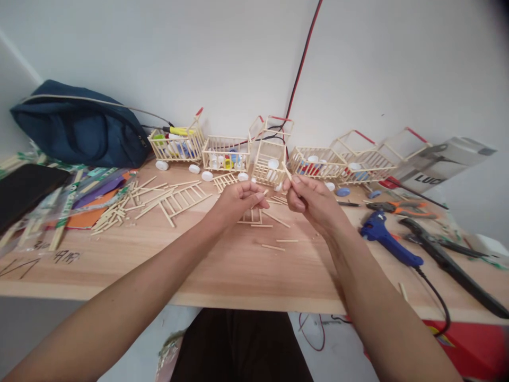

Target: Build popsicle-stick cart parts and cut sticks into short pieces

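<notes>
My left hand [238,200] hovers over the wooden table [222,265], fingers curled around a short wooden stick whose end shows near its thumb. My right hand [308,199] is raised beside it and pinches a thin wooden stick [287,171] that points up and left. Under the hands lies a small ladder-like stick frame [251,216] with loose sticks [274,246] around it. Behind the hands stands a row of small stick-built carts [226,154] with white wheels and bottle caps inside.
A blue glue gun [387,240] with a black cord lies at the right, beside black cutters [441,254] and orange pliers [401,208]. A stick pile and ladder frames [159,199] lie at the left, near coloured paper and a dark blue bag [79,124]. A red cable runs up the wall.
</notes>
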`<action>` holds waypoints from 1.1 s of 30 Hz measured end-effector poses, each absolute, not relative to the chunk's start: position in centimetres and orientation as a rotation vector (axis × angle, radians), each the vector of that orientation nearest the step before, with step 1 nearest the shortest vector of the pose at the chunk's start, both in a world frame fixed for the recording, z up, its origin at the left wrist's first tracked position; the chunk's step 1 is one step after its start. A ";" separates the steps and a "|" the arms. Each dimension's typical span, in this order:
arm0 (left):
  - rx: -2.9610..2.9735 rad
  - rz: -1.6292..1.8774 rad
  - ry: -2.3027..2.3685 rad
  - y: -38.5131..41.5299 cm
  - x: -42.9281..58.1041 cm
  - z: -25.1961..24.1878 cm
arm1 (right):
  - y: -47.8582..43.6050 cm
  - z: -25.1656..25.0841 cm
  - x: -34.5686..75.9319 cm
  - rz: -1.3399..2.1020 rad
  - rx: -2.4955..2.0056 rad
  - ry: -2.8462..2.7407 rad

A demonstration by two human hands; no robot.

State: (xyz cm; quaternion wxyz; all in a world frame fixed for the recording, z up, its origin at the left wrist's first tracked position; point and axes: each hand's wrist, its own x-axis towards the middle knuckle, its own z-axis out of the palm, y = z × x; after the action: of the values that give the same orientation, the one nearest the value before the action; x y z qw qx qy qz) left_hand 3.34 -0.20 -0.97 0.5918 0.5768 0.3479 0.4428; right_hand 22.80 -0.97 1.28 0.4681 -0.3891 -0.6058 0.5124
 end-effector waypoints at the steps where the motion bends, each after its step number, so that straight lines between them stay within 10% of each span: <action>1: 1.365 1.011 0.820 -0.3 3.4 -1.1 | -0.9 1.3 22.8 1.246 -0.963 -1.486; 33: 1.241 1.005 0.898 -0.6 3.2 -0.2 | -1.2 0.8 21.7 1.388 -1.041 -1.533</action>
State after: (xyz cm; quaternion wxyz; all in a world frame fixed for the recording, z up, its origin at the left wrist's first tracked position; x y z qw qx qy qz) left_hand 3.22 -0.64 -0.23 0.6090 0.5372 0.3889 0.4351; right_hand 21.73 -1.16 0.75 0.4016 -0.4119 -0.6064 0.5490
